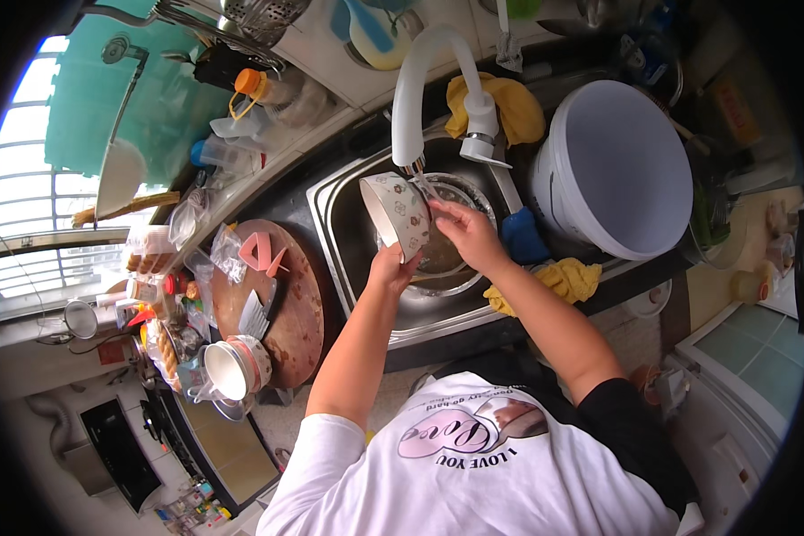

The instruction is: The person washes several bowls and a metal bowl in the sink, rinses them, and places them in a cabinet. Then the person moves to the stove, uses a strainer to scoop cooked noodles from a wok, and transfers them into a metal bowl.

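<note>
A white bowl with a flower pattern [402, 211] is tilted on its side over the stainless steel sink [348, 221]. My left hand [394, 268] grips its near rim. At the bowl's base, my right hand [467, 231] has its fingers bent against or close to the outside; whether they touch it is hard to tell. Water runs from the white faucet [409, 100] beside the base and my right fingers. Below, in the sink, stands a round basin [476, 194] that looks wet, partly covered by my hands and the bowl.
Right of the sink stands a large white bucket [556, 181]. A blue sponge or cloth [522, 236] and a yellow cloth [569, 280] lie by the sink's right edge. On the left, a round wooden cutting board [301, 321] carries a cleaver [258, 311] and stacked bowls [228, 370].
</note>
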Tool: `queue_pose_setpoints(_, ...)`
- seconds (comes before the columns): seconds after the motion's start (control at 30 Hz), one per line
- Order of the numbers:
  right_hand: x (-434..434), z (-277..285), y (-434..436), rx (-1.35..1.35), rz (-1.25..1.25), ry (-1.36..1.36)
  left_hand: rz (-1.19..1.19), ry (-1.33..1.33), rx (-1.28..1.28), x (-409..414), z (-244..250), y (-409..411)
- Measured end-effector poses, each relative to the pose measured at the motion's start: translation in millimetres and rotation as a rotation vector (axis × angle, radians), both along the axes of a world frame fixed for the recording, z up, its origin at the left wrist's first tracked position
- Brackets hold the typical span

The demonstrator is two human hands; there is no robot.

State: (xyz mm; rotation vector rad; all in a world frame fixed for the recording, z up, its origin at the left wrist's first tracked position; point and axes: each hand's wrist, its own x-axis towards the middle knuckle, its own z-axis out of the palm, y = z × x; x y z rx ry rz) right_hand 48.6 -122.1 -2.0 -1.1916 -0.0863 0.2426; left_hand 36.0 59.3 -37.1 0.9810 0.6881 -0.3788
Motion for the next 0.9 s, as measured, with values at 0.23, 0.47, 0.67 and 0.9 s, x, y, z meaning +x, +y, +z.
queue_pose_setpoints(0.23, 11.5, -43.2, -23.4, -0.366, -0.137, 0.037, -0.051, 0.05, 0.014, -15.3, 15.1, 1.2)
queue_pose_setpoints(0.47, 12.7, -79.4, -16.7, -1.006, 0.252, -0.286, -0.03, 0.051, -0.003, -24.8, 39.4, 54.4)
queue_pose_setpoints(0.67, 14.9, -82.6, 29.4, -1.546, 0.484, -0.441, -0.093, 0.062, 0.013, -45.0, 44.3, 63.3)
queue_pose_setpoints(0.9, 22.9, -66.9, 16.2, -0.717, 0.15, -0.126, -0.136, 0.097, 0.016, -57.1, 44.3, 53.7)
